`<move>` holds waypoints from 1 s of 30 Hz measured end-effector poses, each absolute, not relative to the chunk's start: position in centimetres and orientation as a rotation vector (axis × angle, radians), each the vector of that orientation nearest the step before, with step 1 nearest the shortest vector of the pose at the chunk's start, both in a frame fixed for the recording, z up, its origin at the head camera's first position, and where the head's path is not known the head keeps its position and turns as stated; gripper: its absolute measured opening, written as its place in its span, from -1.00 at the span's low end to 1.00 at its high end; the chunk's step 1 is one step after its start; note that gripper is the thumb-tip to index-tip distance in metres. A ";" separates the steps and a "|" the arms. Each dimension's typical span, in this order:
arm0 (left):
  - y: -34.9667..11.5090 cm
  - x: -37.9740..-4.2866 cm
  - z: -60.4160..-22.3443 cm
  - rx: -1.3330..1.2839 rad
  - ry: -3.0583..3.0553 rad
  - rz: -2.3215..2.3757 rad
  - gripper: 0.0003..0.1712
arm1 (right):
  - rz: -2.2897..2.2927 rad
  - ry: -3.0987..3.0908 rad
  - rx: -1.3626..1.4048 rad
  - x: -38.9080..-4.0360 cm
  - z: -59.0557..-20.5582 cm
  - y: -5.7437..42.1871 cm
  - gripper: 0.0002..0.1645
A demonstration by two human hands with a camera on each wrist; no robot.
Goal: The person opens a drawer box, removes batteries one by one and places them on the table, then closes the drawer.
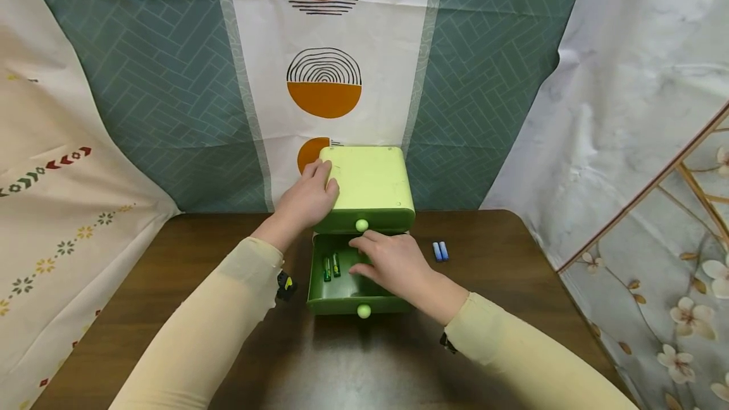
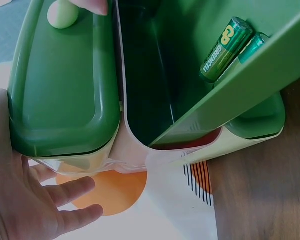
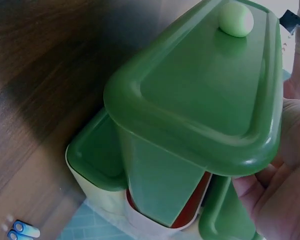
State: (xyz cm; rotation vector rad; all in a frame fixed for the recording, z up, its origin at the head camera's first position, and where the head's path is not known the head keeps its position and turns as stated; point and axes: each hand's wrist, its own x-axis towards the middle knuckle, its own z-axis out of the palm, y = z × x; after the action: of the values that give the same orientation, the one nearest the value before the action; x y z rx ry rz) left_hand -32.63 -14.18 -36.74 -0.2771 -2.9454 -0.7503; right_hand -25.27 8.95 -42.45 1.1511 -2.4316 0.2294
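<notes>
A small cabinet with a pale yellow-green top [image 1: 370, 176] and green drawers stands on the table. Its middle drawer [image 1: 342, 305] is pulled out, and two green batteries [image 1: 331, 267] lie inside toward the left. The left hand [image 1: 307, 198] rests against the cabinet's upper left edge, fingers spread along the side in the left wrist view. Over the right part of the pulled-out drawer hovers the right hand [image 1: 395, 261], thumb apart from the fingers, nothing seen between them. One fingertip is right by the pale round knob [image 1: 362, 225] of the closed top drawer.
Two blue-and-white batteries [image 1: 440, 251] lie side by side on the brown wooden table [image 1: 484, 315], right of the cabinet. A patterned cloth [image 1: 484, 81] hangs close behind it. Below the pulled-out drawer is a closed bottom drawer [image 3: 97, 155].
</notes>
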 end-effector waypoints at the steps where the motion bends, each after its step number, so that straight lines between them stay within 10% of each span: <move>1: -14.2 -32.6 -36.7 -0.277 -2.944 -0.749 -0.20 | 0.229 -2.447 1.147 -25.3 -42.4 8.9 -0.42; 30: -14.0 -32.3 -36.5 -0.300 -2.941 -0.763 -0.20 | 0.217 -2.764 1.161 -26.1 -42.5 6.7 -0.29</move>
State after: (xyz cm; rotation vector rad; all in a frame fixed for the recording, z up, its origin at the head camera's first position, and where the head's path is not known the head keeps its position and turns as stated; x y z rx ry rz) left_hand -32.29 -14.00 -36.54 -0.2998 -2.9405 -0.7632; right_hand -26.05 6.73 -42.51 1.1608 -2.7636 0.2172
